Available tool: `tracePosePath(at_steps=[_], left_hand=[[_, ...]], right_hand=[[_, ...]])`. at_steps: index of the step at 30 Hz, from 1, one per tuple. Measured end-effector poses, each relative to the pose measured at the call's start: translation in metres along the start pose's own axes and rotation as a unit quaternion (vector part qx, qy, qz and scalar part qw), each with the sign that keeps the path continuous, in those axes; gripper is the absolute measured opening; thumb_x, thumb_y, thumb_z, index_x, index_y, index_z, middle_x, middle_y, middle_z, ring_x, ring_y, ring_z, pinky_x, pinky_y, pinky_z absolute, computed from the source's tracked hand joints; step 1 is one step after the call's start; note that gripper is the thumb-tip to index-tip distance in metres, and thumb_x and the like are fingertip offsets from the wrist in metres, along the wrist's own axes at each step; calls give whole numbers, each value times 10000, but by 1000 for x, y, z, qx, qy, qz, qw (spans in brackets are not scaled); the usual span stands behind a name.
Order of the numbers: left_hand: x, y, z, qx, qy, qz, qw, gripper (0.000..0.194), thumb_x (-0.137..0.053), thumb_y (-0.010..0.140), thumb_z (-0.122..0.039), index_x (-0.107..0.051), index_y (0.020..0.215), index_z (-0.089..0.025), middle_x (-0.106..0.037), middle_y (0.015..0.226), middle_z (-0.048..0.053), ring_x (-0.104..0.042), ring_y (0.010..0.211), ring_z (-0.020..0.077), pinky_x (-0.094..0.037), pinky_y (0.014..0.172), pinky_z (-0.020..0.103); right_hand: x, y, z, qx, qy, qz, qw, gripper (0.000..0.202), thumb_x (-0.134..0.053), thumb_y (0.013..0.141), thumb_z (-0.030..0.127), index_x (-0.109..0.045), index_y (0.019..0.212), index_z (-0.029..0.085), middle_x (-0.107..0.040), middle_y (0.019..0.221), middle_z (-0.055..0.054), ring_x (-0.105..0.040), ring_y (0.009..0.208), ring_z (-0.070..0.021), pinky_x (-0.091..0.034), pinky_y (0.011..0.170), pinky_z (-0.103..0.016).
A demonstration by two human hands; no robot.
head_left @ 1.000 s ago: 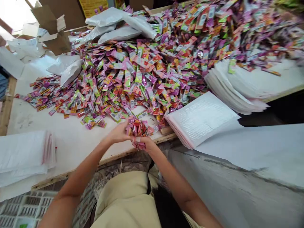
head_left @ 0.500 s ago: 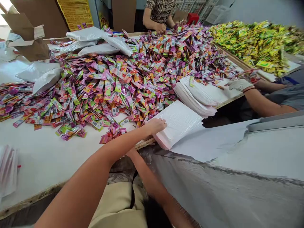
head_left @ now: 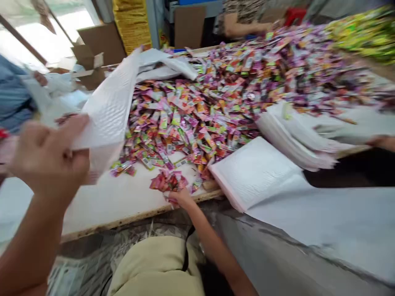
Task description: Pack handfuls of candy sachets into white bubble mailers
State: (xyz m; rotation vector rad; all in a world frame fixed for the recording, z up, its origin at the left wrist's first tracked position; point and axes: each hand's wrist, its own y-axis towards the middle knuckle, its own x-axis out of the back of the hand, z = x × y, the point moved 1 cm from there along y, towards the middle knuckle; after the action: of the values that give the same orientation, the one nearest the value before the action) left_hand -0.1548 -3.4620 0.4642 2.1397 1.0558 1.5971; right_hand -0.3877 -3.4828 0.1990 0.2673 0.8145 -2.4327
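Head view: left hand [head_left: 46,158] has lifted a white mailer [head_left: 108,107] off the stack [head_left: 253,172], while right hand [head_left: 180,197] still clutches the sachet bundle [head_left: 168,181] at the bench [head_left: 117,201] edge.

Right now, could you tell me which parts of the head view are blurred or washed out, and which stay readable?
In the head view, the left hand and the white mailer it lifts are smeared by motion; the window at upper left is blown out; the far sachet pile is soft. The right hand on its sachet bundle and the mailer stack read fairly clearly.
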Motion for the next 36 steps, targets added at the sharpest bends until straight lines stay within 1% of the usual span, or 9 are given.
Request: tracePosePath(at_steps=[2, 4, 7, 11, 17, 23, 29, 33, 36], left_hand=[[17, -52, 41, 10, 164, 86, 983, 456, -529, 812, -250, -683, 1224, -366, -583, 845, 2, -561, 834, 182, -413, 797, 368], [9, -108, 71, 66, 246, 227, 940, 503, -500, 817, -149, -658, 1252, -349, -618, 874, 17, -551, 698, 169, -411, 627, 294], [-37, -176, 97, 136, 195, 393, 888, 466, -496, 837, -83, -636, 1250, -248, -657, 1018, 58, -619, 813, 185, -445, 704, 284], [-97, -220, 99, 218, 97, 399, 885, 363, -495, 939, -206, -572, 1290, -161, -680, 1038, 95, -641, 908, 204, -439, 775, 283], [-121, -226, 91, 229, -16, 376, 898, 331, -563, 914, -267, -603, 1223, -155, -632, 765, 21, -577, 735, 167, -376, 674, 255], [-126, -226, 108, 347, -221, 292, 863, 292, -540, 826, -214, -684, 1065, -128, -394, 549, -68, -395, 542, 109, -285, 550, 222], [-119, -229, 104, 357, -289, 194, 867, 293, -521, 803, -211, -663, 1042, -118, -378, 565, -74, -365, 541, 98, -286, 549, 223], [-111, -224, 94, 333, -278, 175, 884, 250, -519, 823, -201, -648, 1026, -135, -397, 575, -71, -381, 550, 102, -295, 562, 230], [-109, -211, 89, 326, -241, 185, 895, 198, -503, 852, -197, -640, 987, -151, -452, 583, -58, -431, 554, 112, -327, 575, 236]], right_hand=[[0, -1, -6, -35, -7, -8, 999, 433, -804, 517, 442, -543, 760, 197, -539, 508, 54, -368, 365, -77, -287, 314, -214], [0, 1, -10, -36, -7, -4, 999, 413, -794, 547, 456, -541, 745, 196, -543, 508, 43, -379, 359, -84, -287, 306, -219], [0, 4, -11, 10, -2, -25, 1000, 403, -812, 536, 408, -553, 760, 193, -580, 560, 32, -462, 417, -100, -385, 372, -231], [3, -1, -4, 43, -53, -65, 996, 436, -819, 519, 387, -569, 822, 198, -626, 630, 17, -533, 497, -133, -476, 475, -278], [-14, -4, 14, 156, -274, -27, 949, 372, -737, 588, 362, -552, 870, 205, -645, 752, -7, -597, 734, -191, -527, 725, -345], [-48, 11, 3, 274, -499, 48, 821, 313, -614, 724, 395, -534, 951, 195, -633, 917, -49, -570, 837, -190, -460, 756, -289], [-58, 25, 7, 268, -695, 50, 666, 443, -566, 831, 422, -543, 1165, 132, -608, 1059, -129, -543, 975, -252, -397, 794, -313], [-69, 30, 13, 195, -741, 3, 643, 511, -562, 860, 477, -512, 1226, 122, -588, 1062, -130, -544, 925, -252, -379, 715, -316], [-83, 22, 9, 189, -785, 12, 590, 470, -518, 903, 389, -476, 1304, 148, -570, 1063, -139, -543, 927, -265, -381, 714, -332]])
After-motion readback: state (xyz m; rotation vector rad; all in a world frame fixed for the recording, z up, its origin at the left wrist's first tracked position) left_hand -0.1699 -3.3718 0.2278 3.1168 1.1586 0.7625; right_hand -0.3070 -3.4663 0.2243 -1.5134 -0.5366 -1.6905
